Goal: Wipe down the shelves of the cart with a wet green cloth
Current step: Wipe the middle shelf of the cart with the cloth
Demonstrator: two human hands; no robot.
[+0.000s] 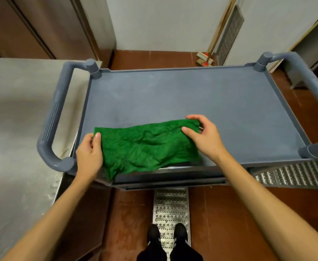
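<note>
**Head view: green cloth spread at the near edge of the cart's top shelf**

The top shelf of the cart is a flat, dull blue-grey plastic tray with a low raised rim and rounded posts at its corners. It stands on a floor of reddish-brown tiles, in front of a pale wall.

A brushed steel worktop sits just beside the ribbed left handle. The right handle curves out over the tiles. A perforated metal drain grate runs under the person's black shoes, and a second grate lies by the cart's near right corner. A long-handled floor tool leans on the wall beyond the cart (its head is too small to make out).

The green cloth, crumpled and textured, lies along the shelf's near side, its lower left corner drooping over the rim. The left hand pinches its left edge, thumb on top. The right hand grasps the right end, its fingers curled round the far corner.
</note>
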